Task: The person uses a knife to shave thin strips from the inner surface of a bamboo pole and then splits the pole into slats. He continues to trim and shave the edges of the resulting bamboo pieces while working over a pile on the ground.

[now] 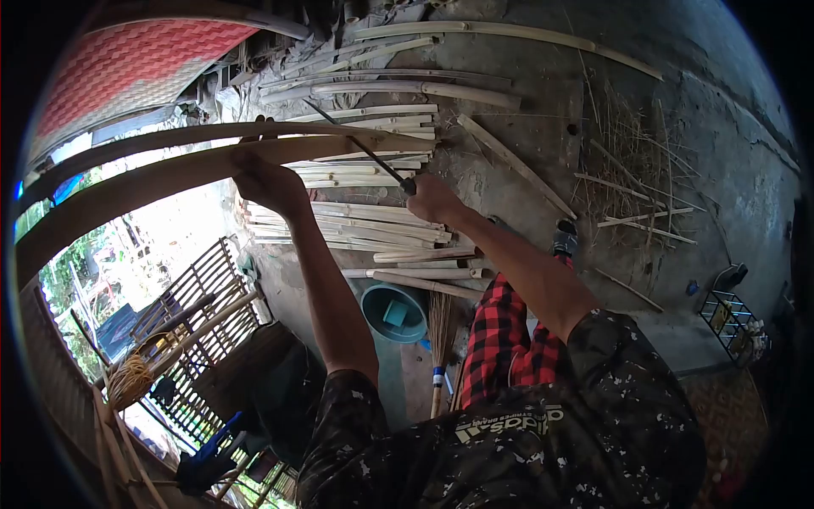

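Observation:
My left hand (270, 182) is wrapped round a long split bamboo pole (144, 180), which runs from the far left edge to the middle of the view. Two strips of it lie apart on the left and come together toward the right end. In my right hand (434, 202) is the handle of a knife (378, 160) with a long, thin dark blade. The blade slants up to the left and crosses the bamboo close to its right end, between my two hands. Beneath it, several pale split bamboo pieces (365, 222) lie in rows on the floor.
A teal basin (373, 299) with a small container inside stands near my legs, beside a stick broom (441, 327). Longer bamboo strips (509, 34) lie beyond. Thin slivers (649, 161) are scattered at right, near a wire rack (731, 322). A slatted bamboo frame (199, 293) stands left.

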The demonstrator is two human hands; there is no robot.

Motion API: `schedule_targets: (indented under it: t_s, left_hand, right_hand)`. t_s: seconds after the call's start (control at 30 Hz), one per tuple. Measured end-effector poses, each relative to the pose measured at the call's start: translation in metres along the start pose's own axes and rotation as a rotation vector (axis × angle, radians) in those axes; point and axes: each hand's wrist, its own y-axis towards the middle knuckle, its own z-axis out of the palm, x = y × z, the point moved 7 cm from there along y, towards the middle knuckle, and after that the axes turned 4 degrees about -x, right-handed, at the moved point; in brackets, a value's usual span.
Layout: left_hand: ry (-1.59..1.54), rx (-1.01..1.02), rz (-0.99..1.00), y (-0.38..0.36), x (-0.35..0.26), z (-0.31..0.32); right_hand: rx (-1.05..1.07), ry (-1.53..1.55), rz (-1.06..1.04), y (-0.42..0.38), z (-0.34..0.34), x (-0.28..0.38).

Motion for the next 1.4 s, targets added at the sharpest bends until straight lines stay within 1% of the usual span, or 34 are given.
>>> schedule_targets:
  t_s: [0.1, 0.13, 0.2, 0.3, 0.33, 0.43, 0.47, 0.53, 0.57, 0.6, 0.63, 0.67, 0.73, 0.77, 0.83, 0.87, 0.97, 1.0, 1.07, 1.1, 1.13, 1.23, 1.27, 1.3, 1.37, 1.4]
  left_hand:
    - [-0.059, -0.052, -0.067, -0.007, 0.007, -0.006]
    - [-0.059, -0.059, -0.081, -0.011, 0.004, -0.007]
    - [-0.065, -0.078, -0.107, -0.017, -0.002, -0.007]
    - [-0.272, -0.026, -0.087, -0.014, 0.005, -0.007]
    - [-0.476, 0.018, -0.112, -0.012, 0.009, -0.004]
    - [-0.556, 0.042, -0.245, -0.007, 0.029, -0.004]
    - [-0.606, 0.106, -0.304, -0.012, 0.034, -0.002]
    - [-0.58, 0.173, -0.213, -0.014, 0.031, 0.002]
    - [-0.562, 0.197, -0.17, -0.016, 0.028, 0.002]
    - [-0.528, 0.165, -0.129, -0.013, 0.032, -0.002]
    - [-0.427, 0.131, -0.126, -0.01, 0.034, -0.007]
    - [-0.33, 0.098, -0.116, -0.003, 0.037, -0.011]
    - [-0.461, 0.066, -0.173, 0.001, 0.039, -0.015]
    - [-0.468, 0.037, -0.188, 0.001, 0.041, -0.017]
    - [-0.479, -0.021, -0.219, -0.001, 0.037, -0.022]
    - [-0.44, -0.038, -0.196, -0.003, 0.036, -0.023]
    - [-0.446, -0.059, -0.261, -0.005, 0.039, -0.025]
    - [-0.375, 0.006, -0.156, -0.007, 0.034, -0.02]
    - [-0.24, -0.043, -0.106, -0.005, 0.034, -0.027]
    - [-0.274, -0.077, -0.15, -0.003, 0.036, -0.03]
    - [-0.309, -0.112, -0.192, -0.002, 0.038, -0.033]
    - [-0.182, -0.169, -0.237, 0.005, 0.042, -0.04]
    - [-0.129, -0.154, -0.182, 0.006, 0.043, -0.044]
    - [-0.077, -0.141, -0.127, 0.008, 0.038, -0.045]
    - [-0.202, -0.215, -0.224, 0.007, 0.044, -0.045]
    - [-0.179, -0.195, -0.198, 0.007, 0.041, -0.045]
  right_hand:
    - [-0.035, 0.109, 0.196, 0.0, 0.005, -0.038]
    - [0.009, 0.068, 0.227, 0.0, 0.006, -0.048]
    - [-0.026, 0.035, 0.221, 0.008, 0.007, -0.056]
    - [-0.026, 0.008, 0.213, 0.012, 0.017, -0.065]
    - [-0.02, 0.004, 0.211, 0.01, 0.019, -0.065]
    - [-0.009, 0.032, 0.271, 0.019, 0.026, -0.08]
    - [-0.038, -0.008, 0.245, 0.019, 0.025, -0.088]
    - [-0.111, -0.103, 0.176, 0.029, 0.013, -0.106]
    - [-0.091, -0.084, 0.183, 0.035, 0.017, -0.113]
    - [-0.066, -0.058, 0.196, 0.037, 0.021, -0.111]
    - [-0.04, -0.02, 0.217, 0.034, 0.027, -0.107]
    - [0.018, 0.087, 0.226, 0.034, 0.034, -0.101]
    - [0.156, 0.329, 0.313, 0.031, 0.049, -0.1]
    - [0.223, 0.45, 0.354, 0.03, 0.055, -0.097]
    - [0.314, 0.536, 0.421, 0.029, 0.056, -0.102]
    - [0.357, 0.58, 0.456, 0.031, 0.056, -0.104]
    - [0.02, 0.122, 0.288, 0.054, 0.039, -0.115]
    - [0.021, 0.167, 0.364, 0.062, 0.04, -0.118]
    - [0.038, 0.103, 0.323, 0.074, 0.041, -0.118]
    - [0.044, 0.063, 0.301, 0.079, 0.041, -0.121]
    - [0.083, 0.232, 0.444, 0.079, 0.055, -0.129]
    - [0.236, 0.39, 0.509, 0.082, 0.076, -0.128]
    - [0.271, 0.531, 0.514, 0.08, 0.079, -0.125]
    - [0.33, 0.604, 0.569, 0.079, 0.086, -0.13]
    - [0.442, 0.736, 0.672, 0.081, 0.094, -0.139]
    - [0.177, 0.336, 0.432, 0.088, 0.077, -0.14]
